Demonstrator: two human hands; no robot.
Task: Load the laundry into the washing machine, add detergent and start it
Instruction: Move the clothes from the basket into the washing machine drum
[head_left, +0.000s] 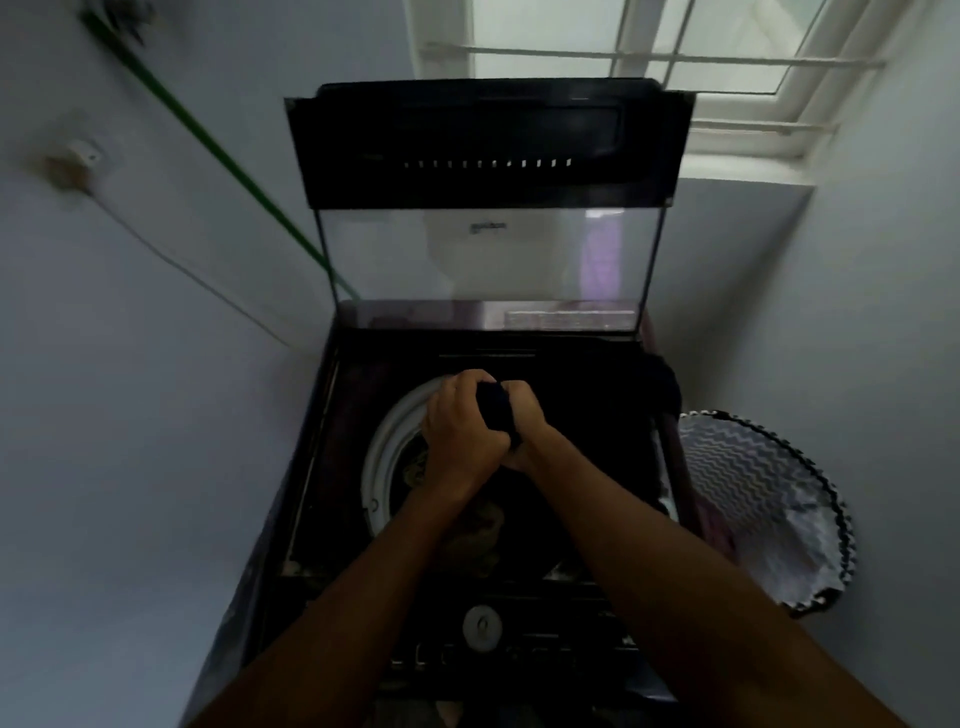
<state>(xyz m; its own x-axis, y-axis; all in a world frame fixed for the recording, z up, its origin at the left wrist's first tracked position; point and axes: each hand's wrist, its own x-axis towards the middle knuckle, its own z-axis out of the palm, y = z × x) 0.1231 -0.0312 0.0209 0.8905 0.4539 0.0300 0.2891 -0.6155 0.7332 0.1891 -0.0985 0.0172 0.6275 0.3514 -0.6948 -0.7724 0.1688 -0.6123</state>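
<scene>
Standing lid-up, the washing machine (311, 467) is noted with its drum opening (384, 452) at 6 o'clock below the dark garment (496, 408), which is grasped by left hand (460, 434) and right hand (522, 415) equally; a downward release is judged next.

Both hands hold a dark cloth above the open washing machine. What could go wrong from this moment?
1. The dark garment, gripped by the left hand and right hand above the drum, might catch on the white rim instead of dropping inside.
2. More dark fabric seems draped over the machine's right edge beside the laundry basket; it may slip outside.
3. The raised lid could fall on the arms.
</scene>
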